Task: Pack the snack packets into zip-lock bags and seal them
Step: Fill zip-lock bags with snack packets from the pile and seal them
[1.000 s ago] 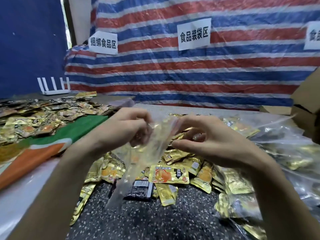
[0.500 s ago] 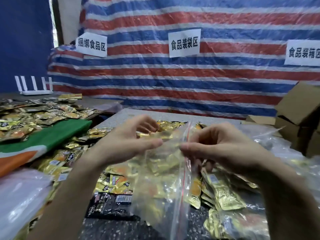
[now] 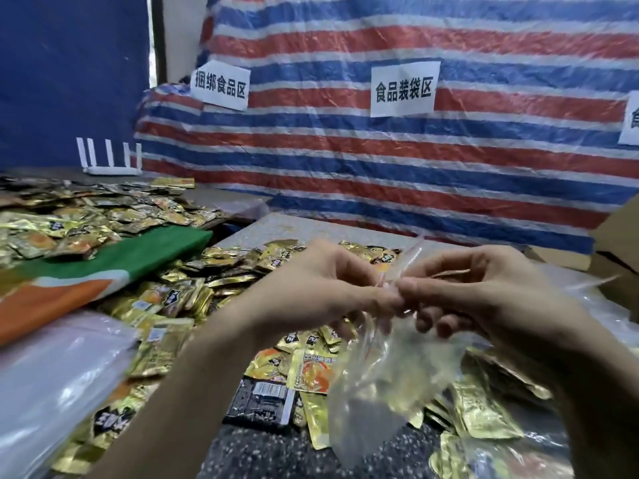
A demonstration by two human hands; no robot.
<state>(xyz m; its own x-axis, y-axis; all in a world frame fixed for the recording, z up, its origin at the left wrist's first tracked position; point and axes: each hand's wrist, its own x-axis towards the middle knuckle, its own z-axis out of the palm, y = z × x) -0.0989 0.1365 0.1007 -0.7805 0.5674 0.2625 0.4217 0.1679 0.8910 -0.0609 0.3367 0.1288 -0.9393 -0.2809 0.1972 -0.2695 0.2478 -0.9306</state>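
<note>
An empty clear zip-lock bag [image 3: 383, 382] with a red zip strip hangs in front of me over the table. My left hand [image 3: 321, 288] and my right hand [image 3: 473, 292] meet at its top edge, both pinching the strip between thumb and fingers. The bag's body droops crumpled below the hands. Beneath it lies a heap of gold snack packets [image 3: 311, 371] on the speckled table [image 3: 262, 454], among them one black packet [image 3: 259, 402].
More gold packets [image 3: 69, 223] cover a second table at the left, beside a green and orange cloth [image 3: 86, 274]. A stack of clear bags [image 3: 52, 382] sits at the near left. Cardboard boxes [image 3: 619, 250] stand at the right. A striped tarp [image 3: 415, 160] forms the back wall.
The bag, held spread open half a second ago, now hangs crumpled; both hands have come together at its top strip. My view has swung back left.
</note>
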